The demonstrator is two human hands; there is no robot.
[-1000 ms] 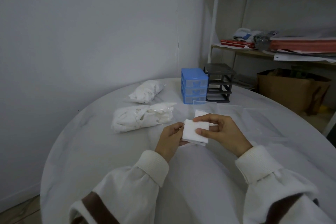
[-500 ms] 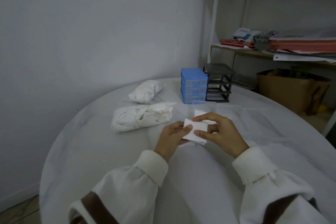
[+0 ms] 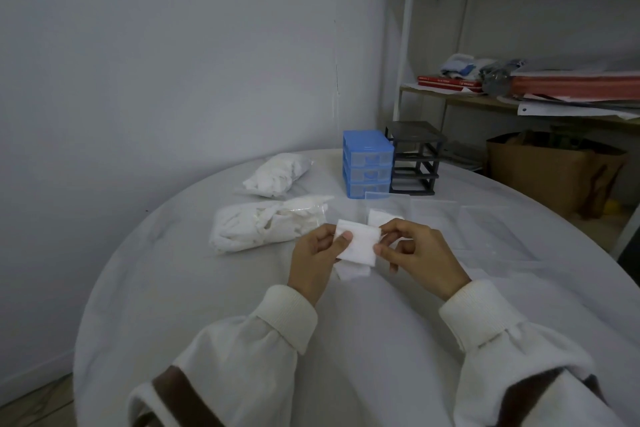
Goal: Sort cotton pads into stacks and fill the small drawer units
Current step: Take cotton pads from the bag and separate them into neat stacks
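this is looking like a spare room or small home office, with a round white-covered table (image 3: 207, 288) sitting against a bare wall (image 3: 173, 45) and a shelf (image 3: 485, 102) holding red books (image 3: 448, 82), papers and a cardboard box (image 3: 540, 173) beneath.

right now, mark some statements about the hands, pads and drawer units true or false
1. Both hands hold the same cotton pad. True: the left hand pinches its left edge, the right hand its right edge.
2. The blue drawer unit stands to the right of the black drawer unit. False: the blue one stands on the left, beside the black one.
3. Two bags of pads lie left of the hands. True.
4. The black unit's drawers are all in place. False: its slots look empty, and clear drawers lie on the table.
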